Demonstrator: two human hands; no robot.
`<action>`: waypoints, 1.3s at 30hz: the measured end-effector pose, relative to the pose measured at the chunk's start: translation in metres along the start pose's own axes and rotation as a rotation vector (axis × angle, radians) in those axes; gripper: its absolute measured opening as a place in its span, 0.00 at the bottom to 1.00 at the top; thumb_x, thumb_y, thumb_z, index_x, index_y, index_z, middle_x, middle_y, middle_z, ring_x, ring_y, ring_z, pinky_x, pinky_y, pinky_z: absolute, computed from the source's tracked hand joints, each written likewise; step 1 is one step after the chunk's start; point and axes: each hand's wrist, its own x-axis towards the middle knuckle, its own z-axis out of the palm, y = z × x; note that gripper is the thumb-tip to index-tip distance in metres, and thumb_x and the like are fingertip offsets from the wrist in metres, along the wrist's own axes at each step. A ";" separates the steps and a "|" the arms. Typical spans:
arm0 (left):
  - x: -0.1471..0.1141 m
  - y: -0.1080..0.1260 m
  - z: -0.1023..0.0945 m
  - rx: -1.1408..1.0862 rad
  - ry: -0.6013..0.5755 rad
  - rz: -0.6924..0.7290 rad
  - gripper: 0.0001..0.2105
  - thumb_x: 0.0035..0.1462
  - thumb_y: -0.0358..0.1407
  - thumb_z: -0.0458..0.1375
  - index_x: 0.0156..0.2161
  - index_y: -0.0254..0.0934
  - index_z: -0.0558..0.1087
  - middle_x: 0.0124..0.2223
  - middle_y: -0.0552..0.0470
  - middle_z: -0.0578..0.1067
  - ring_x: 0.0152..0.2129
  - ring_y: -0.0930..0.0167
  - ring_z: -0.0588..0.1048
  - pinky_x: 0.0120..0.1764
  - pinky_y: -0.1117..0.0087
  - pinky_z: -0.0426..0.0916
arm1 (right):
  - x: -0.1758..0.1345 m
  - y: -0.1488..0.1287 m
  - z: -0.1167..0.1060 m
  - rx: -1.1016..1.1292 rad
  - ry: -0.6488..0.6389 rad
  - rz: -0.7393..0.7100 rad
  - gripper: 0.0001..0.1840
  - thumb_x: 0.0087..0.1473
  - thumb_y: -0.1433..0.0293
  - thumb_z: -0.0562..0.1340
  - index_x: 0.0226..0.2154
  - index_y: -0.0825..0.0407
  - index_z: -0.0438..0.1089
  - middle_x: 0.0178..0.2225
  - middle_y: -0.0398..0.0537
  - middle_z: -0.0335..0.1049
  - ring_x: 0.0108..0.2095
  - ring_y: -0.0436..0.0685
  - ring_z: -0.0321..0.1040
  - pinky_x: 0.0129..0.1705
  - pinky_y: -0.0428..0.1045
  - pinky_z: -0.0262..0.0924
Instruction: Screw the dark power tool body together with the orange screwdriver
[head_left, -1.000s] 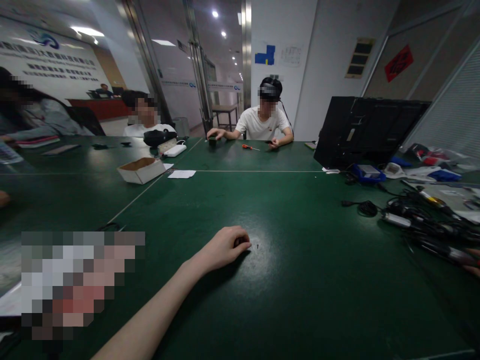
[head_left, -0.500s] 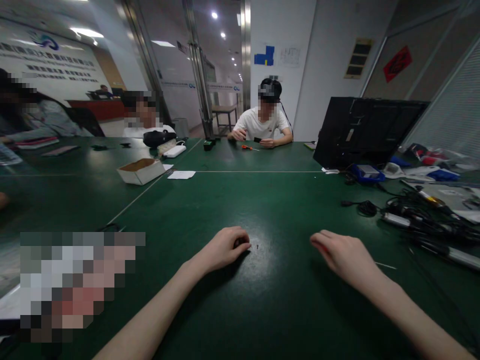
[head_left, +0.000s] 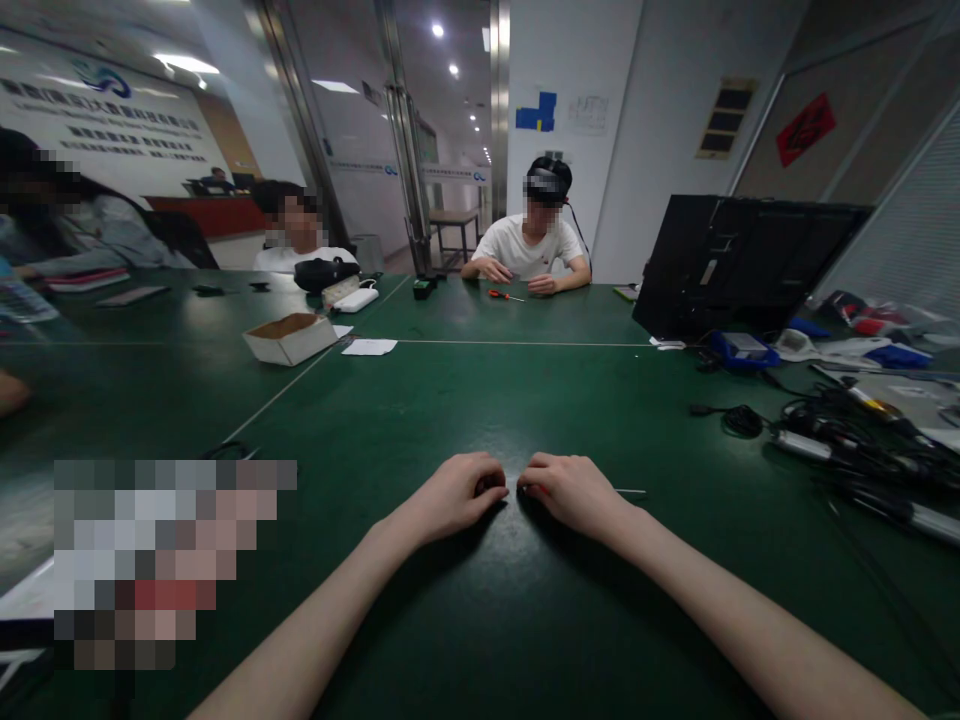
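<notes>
My left hand (head_left: 456, 497) rests on the green table (head_left: 450, 400) with curled fingers, thumb and fingertips close together; whatever sits inside the curl is too dark to make out. Just across a narrow gap, my right hand (head_left: 576, 492) is closed around a screwdriver (head_left: 631, 491). A bit of its red handle shows under the fingers, and the thin metal shaft sticks out to the right behind the wrist. My fingers hide the rest of the tool. Both hands stay low over the tabletop, their fingertips nearly meeting.
A white open box (head_left: 292, 345) and a paper slip (head_left: 370, 347) lie ahead left. At right are a black monitor (head_left: 742, 265), tangled black cables (head_left: 840, 430) and a blue item (head_left: 742, 350). Across the table sits a person (head_left: 536, 240) near an orange screwdriver (head_left: 504, 295).
My right hand has moved left with the screwdriver, up beside my left hand. The small dark bit seen by my left fingertips no longer shows. My left hand has barely moved.
</notes>
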 end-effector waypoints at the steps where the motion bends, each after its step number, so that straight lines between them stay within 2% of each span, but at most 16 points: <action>1: 0.000 0.000 0.000 -0.002 0.003 0.002 0.09 0.58 0.37 0.52 0.34 0.35 0.73 0.34 0.49 0.73 0.31 0.67 0.71 0.34 0.70 0.64 | -0.001 -0.001 0.001 -0.002 0.000 -0.005 0.14 0.61 0.70 0.52 0.43 0.46 0.71 0.42 0.45 0.71 0.35 0.52 0.70 0.34 0.45 0.59; 10: 0.001 -0.003 0.002 -0.047 -0.008 0.001 0.07 0.57 0.35 0.53 0.34 0.35 0.73 0.34 0.49 0.74 0.31 0.68 0.71 0.35 0.70 0.64 | -0.002 -0.009 0.008 -0.030 0.034 -0.029 0.11 0.60 0.73 0.52 0.39 0.51 0.68 0.39 0.48 0.71 0.31 0.51 0.69 0.29 0.44 0.56; 17: 0.003 -0.002 0.004 -0.297 0.005 -0.019 0.08 0.59 0.35 0.52 0.38 0.36 0.73 0.39 0.50 0.76 0.36 0.69 0.72 0.41 0.69 0.66 | -0.007 -0.009 0.007 -0.003 0.163 -0.023 0.10 0.63 0.71 0.51 0.40 0.52 0.67 0.38 0.48 0.70 0.31 0.51 0.68 0.27 0.43 0.54; 24: 0.005 -0.006 0.007 -0.575 0.010 -0.023 0.08 0.57 0.37 0.55 0.35 0.34 0.73 0.34 0.52 0.75 0.33 0.68 0.72 0.39 0.69 0.66 | -0.010 -0.010 0.008 0.071 0.332 -0.034 0.13 0.64 0.65 0.50 0.39 0.52 0.68 0.37 0.47 0.70 0.30 0.50 0.68 0.27 0.43 0.53; 32: 0.002 -0.001 0.005 -0.801 0.043 -0.058 0.10 0.53 0.41 0.59 0.32 0.34 0.73 0.30 0.54 0.72 0.29 0.71 0.69 0.34 0.71 0.64 | -0.016 -0.015 0.003 0.186 0.466 -0.074 0.11 0.63 0.69 0.51 0.42 0.53 0.67 0.39 0.47 0.71 0.33 0.48 0.68 0.31 0.42 0.58; 39: 0.001 0.000 0.003 -0.887 0.028 -0.063 0.09 0.50 0.40 0.62 0.31 0.34 0.76 0.31 0.52 0.75 0.32 0.69 0.70 0.38 0.69 0.64 | -0.020 -0.016 -0.012 0.177 0.510 -0.098 0.10 0.62 0.70 0.52 0.38 0.52 0.68 0.36 0.45 0.72 0.32 0.47 0.68 0.31 0.42 0.58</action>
